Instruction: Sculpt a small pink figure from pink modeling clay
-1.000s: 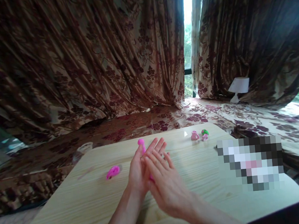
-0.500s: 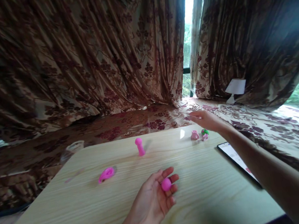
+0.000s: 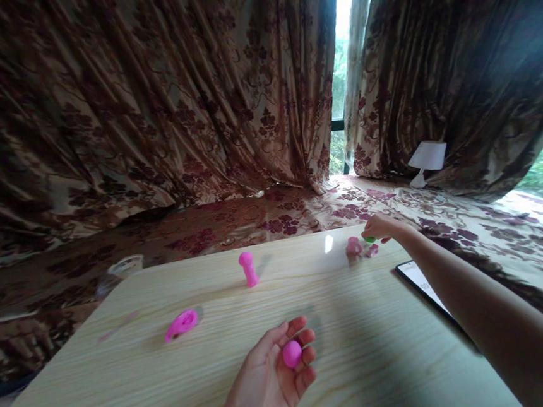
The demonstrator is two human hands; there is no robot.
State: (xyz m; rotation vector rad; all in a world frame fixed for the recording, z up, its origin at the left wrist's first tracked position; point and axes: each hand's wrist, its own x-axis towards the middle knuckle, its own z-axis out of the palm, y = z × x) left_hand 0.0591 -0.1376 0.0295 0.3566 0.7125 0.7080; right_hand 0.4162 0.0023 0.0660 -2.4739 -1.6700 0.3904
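Note:
My left hand [image 3: 272, 374] lies palm up over the near part of the wooden table [image 3: 125, 381], its fingers curled loosely round a pink ball of clay [image 3: 292, 353]. Stretched out to the far right edge of the table, my right hand [image 3: 382, 227] pinches a small green piece [image 3: 370, 240]. Beside it stand a small pink pot-shaped figure [image 3: 353, 246] and another small pink piece [image 3: 371, 251]. An upright pink clay post [image 3: 248, 269] stands at the far middle. A flat pink clay shape [image 3: 181, 325] lies to the left.
A tablet or phone [image 3: 423, 282] lies under my right forearm at the table's right edge. A clear plastic cup [image 3: 118, 271] sits off the far left corner. Patterned curtains hang behind, and a white lamp [image 3: 427, 159] stands on the patterned cloth beyond.
My two hands were pressed together over the clay; now they are apart. The left holds the pink ball, and the right has reached out to the green piece and closed on it.

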